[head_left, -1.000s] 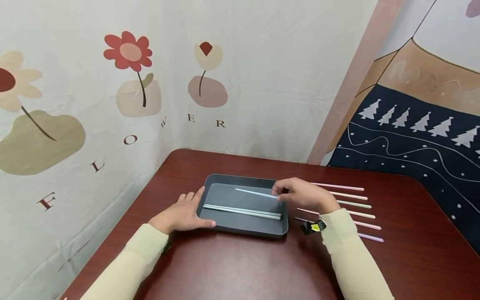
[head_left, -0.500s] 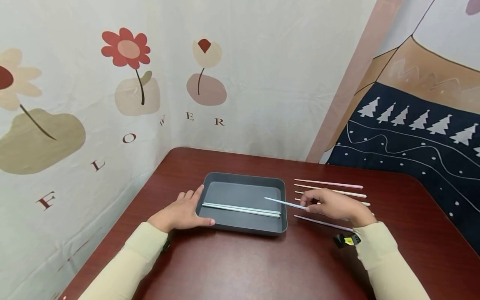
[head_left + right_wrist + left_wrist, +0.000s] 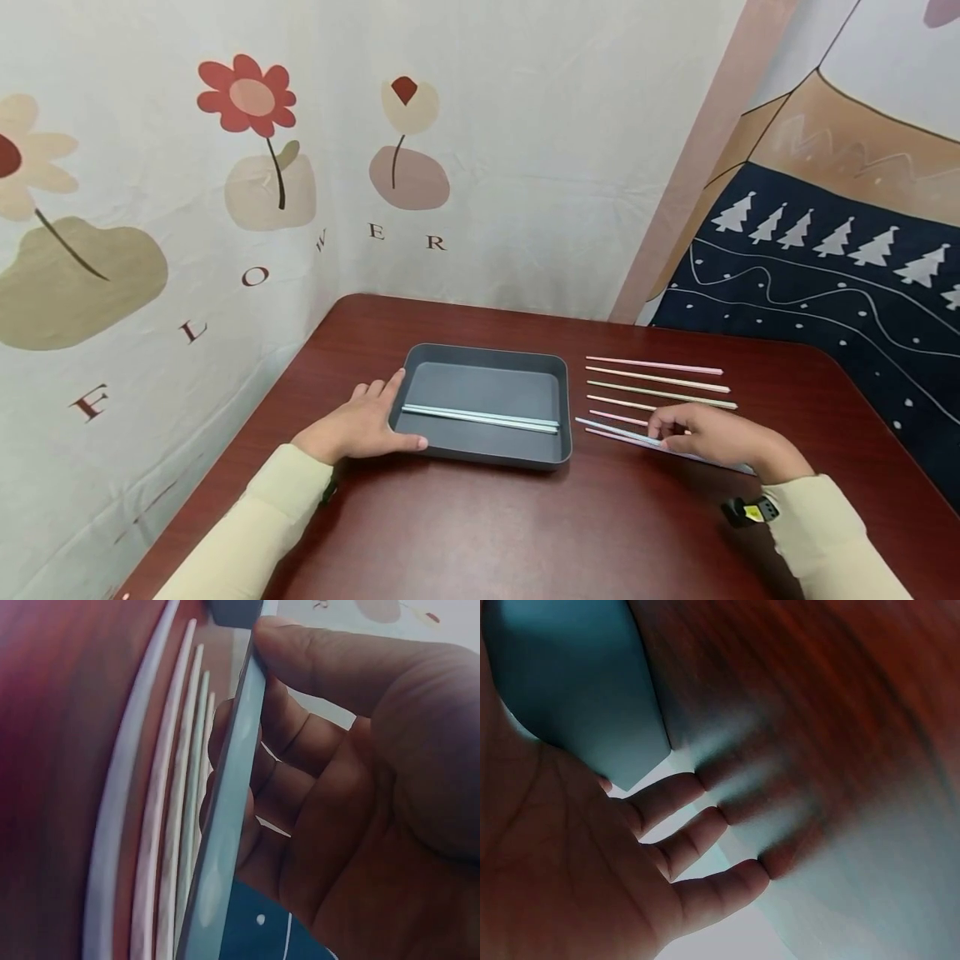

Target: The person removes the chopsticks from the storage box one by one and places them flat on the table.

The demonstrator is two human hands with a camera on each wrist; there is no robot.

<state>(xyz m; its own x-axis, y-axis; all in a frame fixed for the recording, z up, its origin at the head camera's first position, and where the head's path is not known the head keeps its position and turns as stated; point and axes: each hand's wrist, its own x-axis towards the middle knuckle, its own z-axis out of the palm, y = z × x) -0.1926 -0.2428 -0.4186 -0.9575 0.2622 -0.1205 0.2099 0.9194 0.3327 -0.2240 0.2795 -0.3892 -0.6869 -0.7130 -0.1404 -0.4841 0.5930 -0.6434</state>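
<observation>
The right hand (image 3: 712, 433) pinches a blue chopstick (image 3: 229, 825) between thumb and curled fingers, gripping it partway along. The left hand (image 3: 365, 427) lies spread at the tray (image 3: 480, 387), thumb at the near rim and index finger along the left wall; in the left wrist view the other fingers reach out straight, their tips against the table (image 3: 480, 525).

The blue chopstick is over the table, right of the tray. Its long axis runs mostly left to right — thin end to the left and slightly away from the person, just beside the tray's right wall, thick end to the right and nearer the person. It nearly parallels the purple chopstick (image 3: 120, 780); the right wrist view shows a gap between them.

Farther back, five more chopsticks lie in a loose row: pink (image 3: 654, 365), cream, green, cream, pink, thin ends left. Two pale blue-green chopsticks (image 3: 480, 417) lie together in the tray, also lengthwise.

The cloth (image 3: 525, 167) behind reads "FLOWER" — letters strung out singly. A yellow label (image 3: 752, 513) at the right wrist is too small to read.
</observation>
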